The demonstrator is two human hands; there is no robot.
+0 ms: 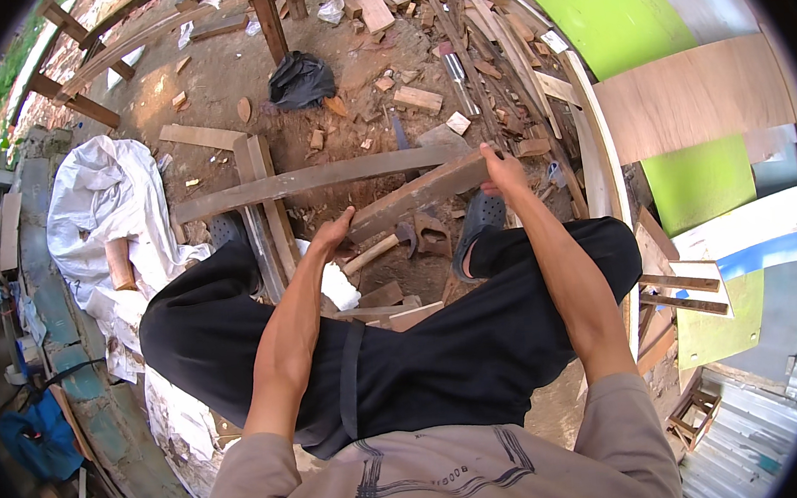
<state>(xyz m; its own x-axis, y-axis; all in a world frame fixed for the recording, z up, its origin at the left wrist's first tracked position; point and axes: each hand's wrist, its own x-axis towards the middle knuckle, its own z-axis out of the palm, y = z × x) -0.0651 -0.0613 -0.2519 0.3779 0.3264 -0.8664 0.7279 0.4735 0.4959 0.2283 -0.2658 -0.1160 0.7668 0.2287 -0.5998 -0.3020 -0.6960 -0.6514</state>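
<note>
Two bare hands, the left hand (333,231) and the right hand (503,173), grip a short, flat, grey-brown wooden board (418,196) at its opposite ends. It sits in front of the seated person, between the spread knees, tilted so that its right end is farther out than its left. The left thumb lies along the near left corner; the right thumb rests at the upper edge, with fingers curled below. Just beyond it, a longer, narrow, weathered grey-brown plank (309,181) crosses a pair of narrow brown wooden beams (269,214) on the left; whether its right end touches the held board cannot be told. Beneath the board, a claw hammer with a pale wooden handle and dark metal head (371,253) lies near a rusty brown block with a hollow opening (432,237). A dark grey perforated clog (481,221) shows below the right hand. Farther out on the brown, scrap-strewn soil ground (214,165) are a crumpled black plastic bag (301,81) and a long tool with a reddish end and shiny metal shaft (458,80). At left, a rumpled white woven sack (100,198) carries a short, reddish-brown wooden piece (120,264); at right stand out lime-green flat panels (604,8) and a light-brown plywood sheet (696,99).
</note>
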